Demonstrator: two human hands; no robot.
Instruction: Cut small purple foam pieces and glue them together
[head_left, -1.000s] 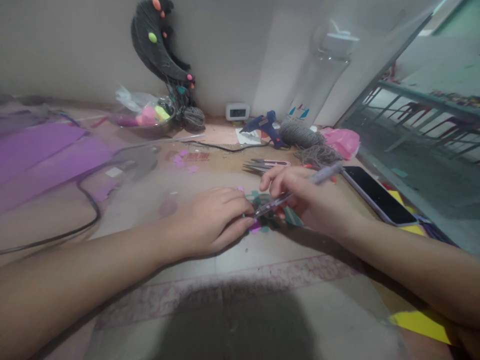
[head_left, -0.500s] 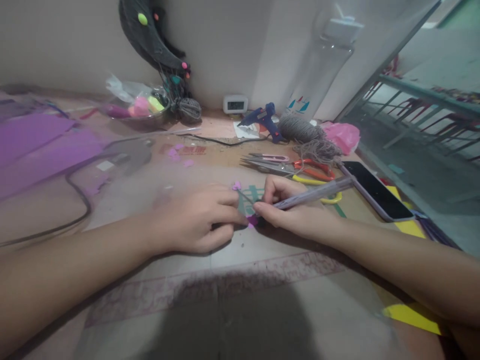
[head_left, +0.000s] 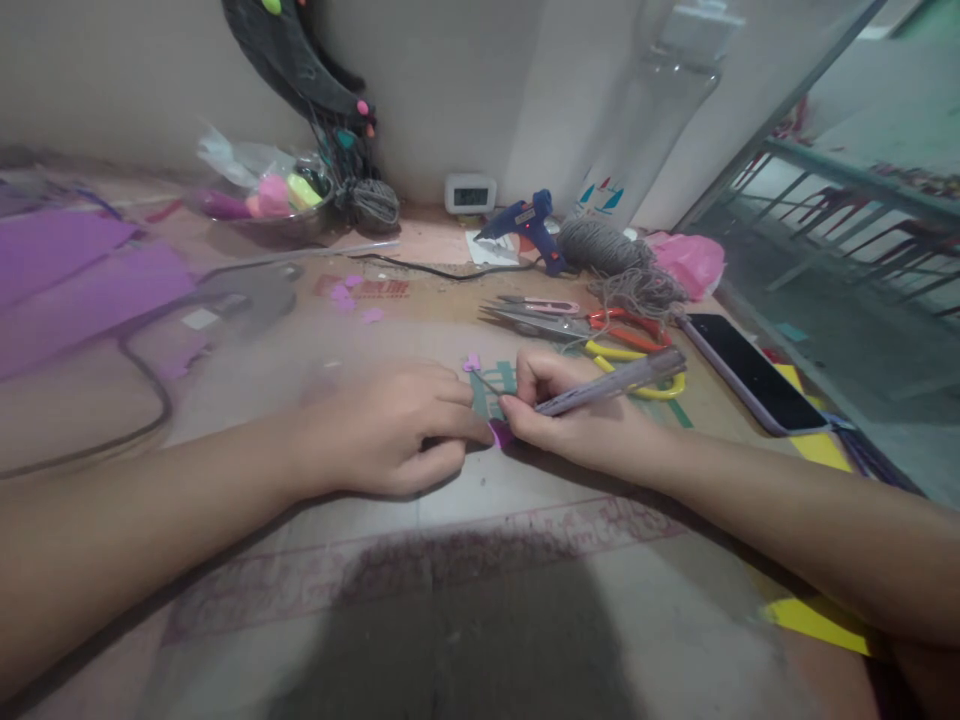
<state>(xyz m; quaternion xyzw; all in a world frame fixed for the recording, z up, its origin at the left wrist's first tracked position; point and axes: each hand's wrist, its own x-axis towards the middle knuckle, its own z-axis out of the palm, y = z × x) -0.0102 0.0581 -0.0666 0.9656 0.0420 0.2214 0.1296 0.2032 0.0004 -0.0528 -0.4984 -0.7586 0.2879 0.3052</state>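
The right hand is closed round a pen, its upper end slanting up to the right. The left hand lies palm down, fingers loosely spread and thumb apart from the forefinger. Between the two hands, just at the left forefinger's tip, is a purple scrap; whether the pen's tip touches it is hidden. A smaller pink-purple piece sits just beyond the left fingers. Past the right hand on the desk are yellow-handled scissors, with a phone to its right.
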